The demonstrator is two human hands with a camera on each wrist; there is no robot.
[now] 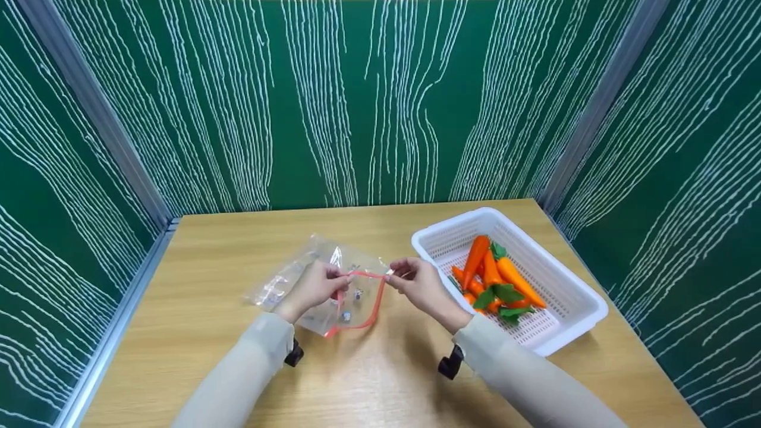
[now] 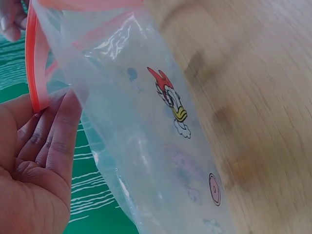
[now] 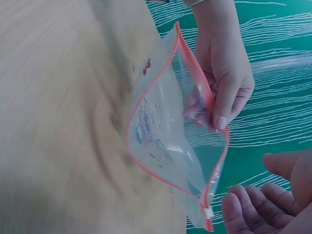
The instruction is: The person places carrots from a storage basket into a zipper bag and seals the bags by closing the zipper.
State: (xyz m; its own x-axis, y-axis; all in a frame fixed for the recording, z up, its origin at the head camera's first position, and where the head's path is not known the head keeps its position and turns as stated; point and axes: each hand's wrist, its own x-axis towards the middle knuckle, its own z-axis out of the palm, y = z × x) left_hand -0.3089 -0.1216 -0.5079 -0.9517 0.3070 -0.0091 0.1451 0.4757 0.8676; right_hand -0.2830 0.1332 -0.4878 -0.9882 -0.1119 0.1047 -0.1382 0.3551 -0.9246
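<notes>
A clear plastic zip bag (image 1: 321, 297) with an orange-red zip rim lies tilted over the table, its mouth spread apart. Cartoon prints, one a duck's head with a red bow, show on its side in the left wrist view. My left hand (image 1: 318, 288) pinches the far side of the rim between thumb and fingers. Beside the bag's right corner, where a white slider (image 3: 208, 213) sits, is my right hand (image 1: 419, 288). Its fingers (image 3: 248, 209) are relaxed and a small gap parts them from the bag in the right wrist view.
At the right stands a white plastic basket (image 1: 571, 297) holding several orange carrots (image 1: 477, 260) with green leaves. The wooden table (image 1: 220, 255) is bounded by green walls (image 1: 380, 107) with white wavy lines and metal edge strips. Dark wrist straps show below both sleeves.
</notes>
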